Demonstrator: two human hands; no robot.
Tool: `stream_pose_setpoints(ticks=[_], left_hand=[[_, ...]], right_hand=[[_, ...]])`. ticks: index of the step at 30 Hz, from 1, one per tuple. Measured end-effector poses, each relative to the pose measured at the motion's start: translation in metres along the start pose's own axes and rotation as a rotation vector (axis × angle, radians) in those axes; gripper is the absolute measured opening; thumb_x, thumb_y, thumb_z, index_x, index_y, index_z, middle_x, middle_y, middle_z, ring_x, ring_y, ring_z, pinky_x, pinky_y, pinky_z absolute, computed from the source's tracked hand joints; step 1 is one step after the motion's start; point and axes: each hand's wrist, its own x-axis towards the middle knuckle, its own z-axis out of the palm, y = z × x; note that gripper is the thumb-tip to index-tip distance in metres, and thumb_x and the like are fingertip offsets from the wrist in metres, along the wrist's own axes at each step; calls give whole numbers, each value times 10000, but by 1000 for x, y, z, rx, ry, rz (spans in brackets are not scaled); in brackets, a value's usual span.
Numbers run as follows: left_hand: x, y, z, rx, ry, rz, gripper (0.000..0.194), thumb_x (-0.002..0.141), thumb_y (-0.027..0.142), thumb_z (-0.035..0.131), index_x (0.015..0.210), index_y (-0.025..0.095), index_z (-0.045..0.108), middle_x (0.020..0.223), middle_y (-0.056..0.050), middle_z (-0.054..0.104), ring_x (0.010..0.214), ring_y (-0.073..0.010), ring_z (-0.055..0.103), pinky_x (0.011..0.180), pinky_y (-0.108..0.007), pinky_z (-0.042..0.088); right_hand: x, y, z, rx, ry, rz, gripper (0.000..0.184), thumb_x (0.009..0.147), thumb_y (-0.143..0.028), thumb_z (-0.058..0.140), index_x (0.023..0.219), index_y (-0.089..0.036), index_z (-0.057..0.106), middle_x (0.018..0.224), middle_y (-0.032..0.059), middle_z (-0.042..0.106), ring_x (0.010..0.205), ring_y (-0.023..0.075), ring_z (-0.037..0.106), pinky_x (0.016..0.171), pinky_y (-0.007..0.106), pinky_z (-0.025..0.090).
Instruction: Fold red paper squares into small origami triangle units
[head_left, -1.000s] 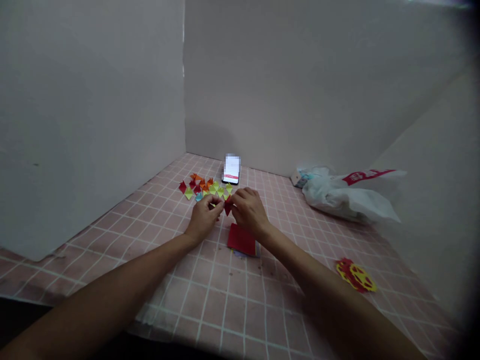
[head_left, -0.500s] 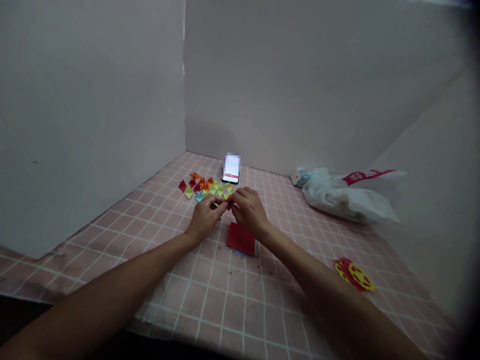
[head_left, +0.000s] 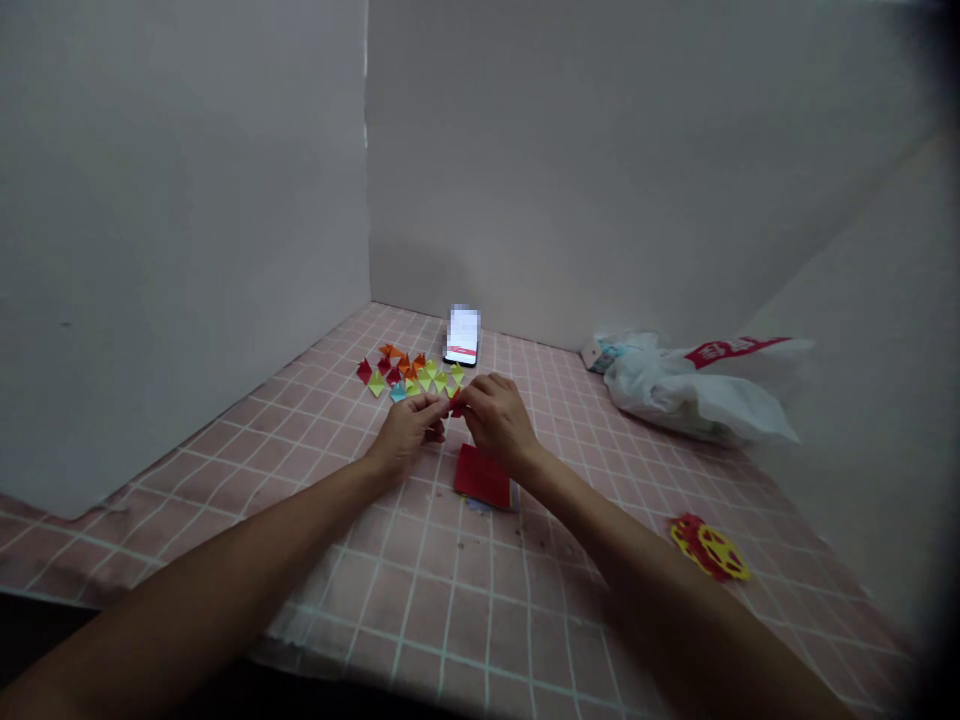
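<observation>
A small piece of folded red paper (head_left: 456,403) is held up between my two hands, mostly covered by fingers. My left hand (head_left: 409,430) pinches its left side between thumb and fingers. On the other side, my right hand (head_left: 496,420) has its fingertips closed on the same paper. Below my right hand lies a stack of square paper sheets (head_left: 482,476), red on top, with other colours peeking out at the lower edge. Just beyond my hands several small folded paper pieces (head_left: 405,366) in red, orange, yellow and blue are spread out.
A phone (head_left: 463,335) with a lit screen leans near the back wall. At the right lie a white plastic bag (head_left: 675,395) and a small box (head_left: 598,354). Red and yellow paper cutouts (head_left: 709,548) rest nearer on the right. A pink checked cloth (head_left: 300,470) covers the table.
My left hand's fingers have straightened and shifted slightly, with the thumb now lying flatter toward the red paper. My right hand keeps nearly the same place.
</observation>
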Motion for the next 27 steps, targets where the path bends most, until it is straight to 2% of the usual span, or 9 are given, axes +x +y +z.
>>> stream_pose_setpoints(ticks=[5, 10, 18, 24, 27], left_hand=[[1, 1, -2, -119, -39, -94, 329, 659, 403, 828, 789, 153, 660, 783, -1, 621, 568, -62, 496, 548, -200, 421], [2, 2, -3, -169, -52, -144, 287, 654, 340, 830, 787, 150, 661, 756, 10, 601, 579, -65, 511, 560, -203, 428], [1, 3, -2, -177, -72, -126, 314, 631, 334, 858, 740, 156, 623, 679, 44, 556, 554, -57, 493, 555, -194, 415], [0, 4, -1, -175, -67, -88, 353, 638, 309, 854, 906, 202, 650, 742, 43, 619, 544, -56, 494, 552, -194, 411], [0, 4, -1, -161, -76, -85, 337, 631, 308, 853, 893, 194, 674, 747, 34, 632, 542, -57, 494, 552, -198, 410]], right_hand=[[-2, 1, 2, 47, 42, -11, 183, 907, -74, 508, 858, -179, 650, 915, 98, 660, 905, 243, 546, 826, 360, 373], [-4, 1, 1, 58, 57, -21, 189, 916, -74, 501, 844, -166, 649, 907, 107, 662, 889, 240, 555, 821, 361, 381], [-3, 4, 1, 128, 70, -26, 235, 948, -120, 508, 797, -180, 677, 896, 80, 672, 893, 222, 574, 816, 345, 389], [-2, 6, -4, 162, 59, -18, 197, 918, -102, 537, 810, -174, 686, 886, 80, 669, 884, 222, 587, 806, 338, 401], [-2, 6, -3, 177, 55, -5, 180, 891, -77, 557, 804, -179, 677, 887, 74, 667, 886, 222, 586, 799, 334, 402]])
